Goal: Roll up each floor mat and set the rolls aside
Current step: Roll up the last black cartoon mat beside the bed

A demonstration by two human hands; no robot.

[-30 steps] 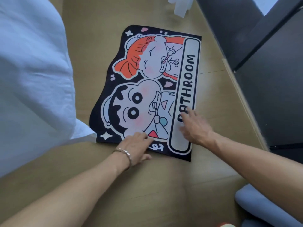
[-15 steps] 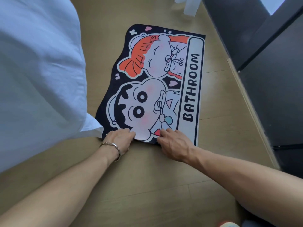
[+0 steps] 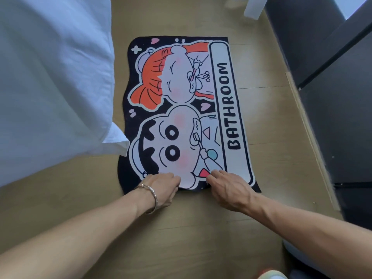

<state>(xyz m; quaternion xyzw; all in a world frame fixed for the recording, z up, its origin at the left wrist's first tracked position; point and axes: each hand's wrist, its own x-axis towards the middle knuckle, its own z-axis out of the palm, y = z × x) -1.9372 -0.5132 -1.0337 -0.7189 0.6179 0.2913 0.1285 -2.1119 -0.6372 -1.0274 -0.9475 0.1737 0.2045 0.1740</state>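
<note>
A black-edged cartoon floor mat (image 3: 225, 93) printed with two characters and the word BATHROOM lies flat on the wooden floor, long side running away from me. My left hand (image 3: 161, 188), with a silver bracelet on the wrist, rests on the mat's near edge at the left. My right hand (image 3: 227, 188) sits on the same near edge to the right. The fingers of both hands curl down onto the edge; whether they pinch it is hidden. The near strip of the mat lies under my hands.
White bedding (image 3: 50, 87) hangs over the floor at the left, its corner overlapping the mat's left side. A dark cabinet or wall (image 3: 332, 117) with a wooden skirting strip runs along the right. A white furniture leg (image 3: 251, 7) stands beyond the mat.
Both hands slid from the mat's printed face back to its near edge and came closer together. The view shifted so the mat now lies straight ahead.
</note>
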